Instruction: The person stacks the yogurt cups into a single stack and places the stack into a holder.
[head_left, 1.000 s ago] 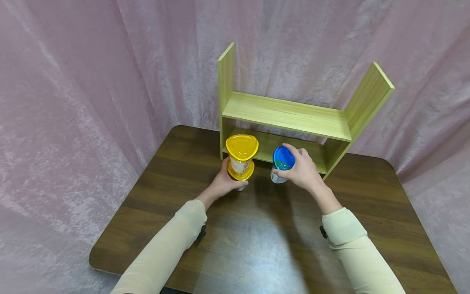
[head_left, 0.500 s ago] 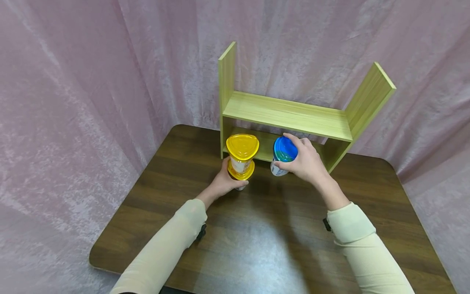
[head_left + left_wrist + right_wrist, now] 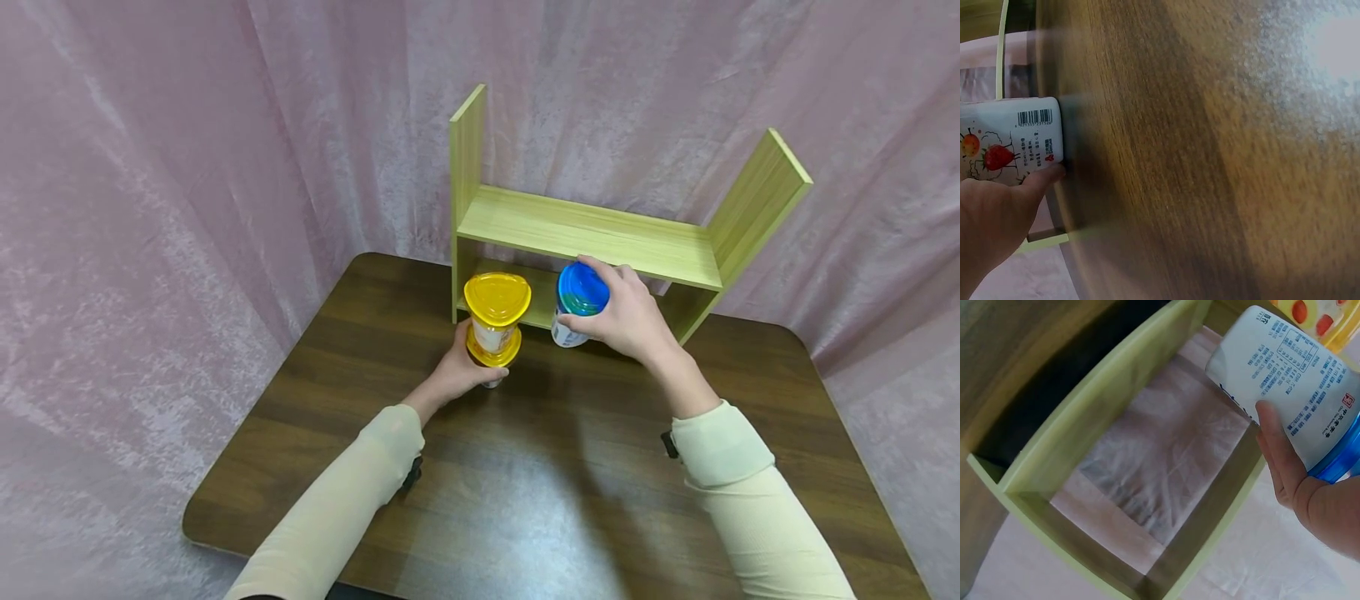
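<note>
Two canisters with yellow lids are stacked in front of the shelf; the upper one stands on the lower one. My left hand grips the lower canister from the left. In the left wrist view, the thumb lies along that white canister with strawberry print and a barcode. To the right, my right hand holds a white canister with a blue lid, raised and slightly tilted. The right wrist view shows its printed side with fingers along it. The left fingers are mostly hidden.
A pale wooden two-tier shelf with tall side panels stands at the back of the dark wooden table. Its lower board lies just behind the canisters. A pink curtain hangs behind and around the table.
My right hand has lifted the blue-lidded canister up and towards the shelf. The left hand and the stacked yellow-lidded canisters have stayed in place.
</note>
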{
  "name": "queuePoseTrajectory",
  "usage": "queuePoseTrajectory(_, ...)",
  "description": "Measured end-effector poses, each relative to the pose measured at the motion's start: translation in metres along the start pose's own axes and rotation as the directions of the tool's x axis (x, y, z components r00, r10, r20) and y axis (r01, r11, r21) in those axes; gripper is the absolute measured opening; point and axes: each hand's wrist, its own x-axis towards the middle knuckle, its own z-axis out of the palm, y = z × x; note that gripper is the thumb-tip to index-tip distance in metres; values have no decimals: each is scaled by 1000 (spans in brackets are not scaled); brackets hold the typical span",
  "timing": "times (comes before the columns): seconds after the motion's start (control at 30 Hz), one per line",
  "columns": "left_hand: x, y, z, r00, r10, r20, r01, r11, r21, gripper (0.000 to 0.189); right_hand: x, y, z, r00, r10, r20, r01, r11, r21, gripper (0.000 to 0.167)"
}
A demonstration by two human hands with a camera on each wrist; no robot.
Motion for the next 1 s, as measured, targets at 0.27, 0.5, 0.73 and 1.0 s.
queuePoseTrajectory(0.27, 1, -1, 0, 1000, 10, 1, -10, 1000, -5, 108, 6, -11, -10, 1000, 1, -12, -1, 1000, -5, 91)
queuePoseTrajectory(0.5, -1, -2, 1, 1000, 18, 3, -17, 1000, -26, 111, 12, -22, -18, 999, -25, -28, 25, 1000, -17, 93)
queuePoseTrajectory(0.73, -1, 1, 1, 1000, 4, 1, -4, 1000, -25, 110, 19, -35, -29, 999, -40, -28, 40, 999, -16, 93)
queuePoseTrajectory(1.0, 0, 2, 0, 1000, -4, 0, 4, 1000, -19, 111, 29, -49, -38, 996, -77, -39, 78, 997, 0, 93)
